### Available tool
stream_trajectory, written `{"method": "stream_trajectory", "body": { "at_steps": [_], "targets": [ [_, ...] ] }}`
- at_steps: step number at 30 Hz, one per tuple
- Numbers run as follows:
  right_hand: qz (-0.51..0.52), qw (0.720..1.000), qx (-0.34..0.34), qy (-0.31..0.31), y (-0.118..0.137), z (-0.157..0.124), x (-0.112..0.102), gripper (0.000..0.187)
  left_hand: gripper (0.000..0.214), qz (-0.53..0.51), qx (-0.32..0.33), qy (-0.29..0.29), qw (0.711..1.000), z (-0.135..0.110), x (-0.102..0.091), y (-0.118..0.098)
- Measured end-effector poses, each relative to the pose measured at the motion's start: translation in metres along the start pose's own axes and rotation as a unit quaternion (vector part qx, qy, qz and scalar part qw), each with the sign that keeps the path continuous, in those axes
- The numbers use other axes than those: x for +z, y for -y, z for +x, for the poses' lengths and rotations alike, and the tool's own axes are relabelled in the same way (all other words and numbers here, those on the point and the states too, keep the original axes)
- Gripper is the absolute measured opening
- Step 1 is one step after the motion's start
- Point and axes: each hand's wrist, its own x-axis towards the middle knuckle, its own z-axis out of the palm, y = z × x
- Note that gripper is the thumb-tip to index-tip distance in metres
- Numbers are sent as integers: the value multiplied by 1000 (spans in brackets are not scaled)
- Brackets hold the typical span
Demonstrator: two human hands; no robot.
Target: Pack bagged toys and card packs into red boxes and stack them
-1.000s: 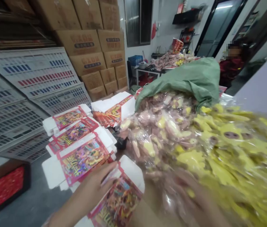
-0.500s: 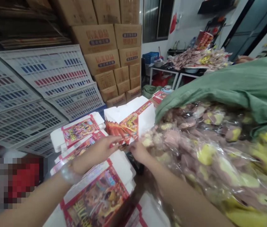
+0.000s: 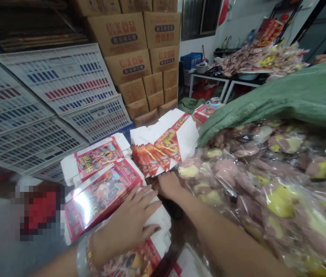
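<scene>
My left hand, with a pale bangle at the wrist, lies palm down with fingers spread over the white flaps of a stack of flat printed cartons. Its fingertips reach the edge of another pile, red and pink cartons. Just beyond, a fan of flat orange-red cartons shows broad white flaps. At that fan's near edge is my right hand, fingers curled in; whatever lies in them is hidden. More flat cartons lie at the left, behind the pink pile.
Right of my hands, clear-wrapped pink and yellow pieces spill from a green sack. White crates stand left and brown boxes are stacked behind. A far table bears a heap of wrapped pieces.
My left hand has left the orange-red fan and come down nearer, spreading over the carton stack. My right hand stays by the fan's near edge. The view has shifted slightly.
</scene>
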Motion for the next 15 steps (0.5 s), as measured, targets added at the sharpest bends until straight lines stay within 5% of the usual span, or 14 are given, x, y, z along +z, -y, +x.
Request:
{"method": "stream_trajectory", "body": {
  "at_steps": [8, 15],
  "targets": [
    [-27, 997, 65, 16, 14, 16, 22, 40, 45, 9, 9, -2, 1000, -4, 3, 1],
    [34, 999, -4, 39, -5, 1, -4, 62, 45, 20, 20, -13, 1000, -7, 2, 3]
  ]
}}
